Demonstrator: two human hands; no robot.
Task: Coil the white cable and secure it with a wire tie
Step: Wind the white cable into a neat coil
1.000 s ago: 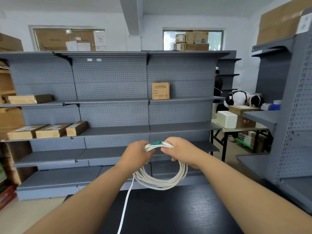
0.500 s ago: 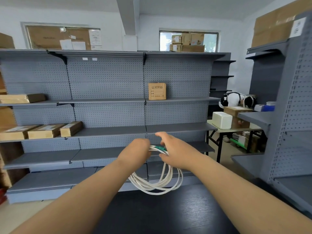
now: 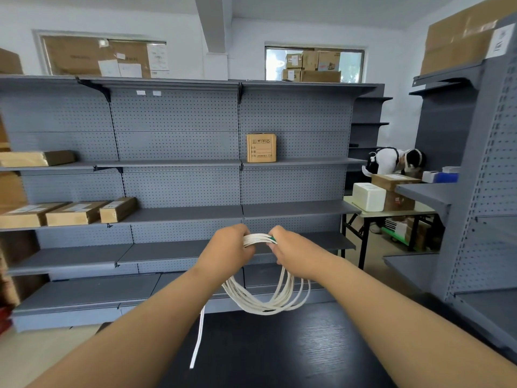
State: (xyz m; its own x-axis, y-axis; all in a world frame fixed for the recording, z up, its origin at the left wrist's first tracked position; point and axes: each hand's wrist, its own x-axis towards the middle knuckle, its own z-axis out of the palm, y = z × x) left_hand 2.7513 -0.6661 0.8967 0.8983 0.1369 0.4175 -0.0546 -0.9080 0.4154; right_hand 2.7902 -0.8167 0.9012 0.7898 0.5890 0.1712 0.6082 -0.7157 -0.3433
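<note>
1. Grey pegboard shelving (image 3: 179, 186) across the back, 9 to 1 o'clock.
2. Small brown box (image 3: 261, 148) upright on a shelf, 12 o'clock.
3. Three flat cartons (image 3: 75, 212) in a row, 9 o'clock.
4. White box (image 3: 368, 196) on a folding table (image 3: 419, 212), 3 o'clock, just beside a brown carton (image 3: 398, 201).
5. Person (image 3: 391, 162) bent over behind that table.
6. Dark wood-grain table (image 3: 279, 354), 6 o'clock.

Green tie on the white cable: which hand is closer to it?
Right. The right hand holds the white cable right at the green tie; the left hand grips the same cable a little to the tie's left, apart from it.
</note>
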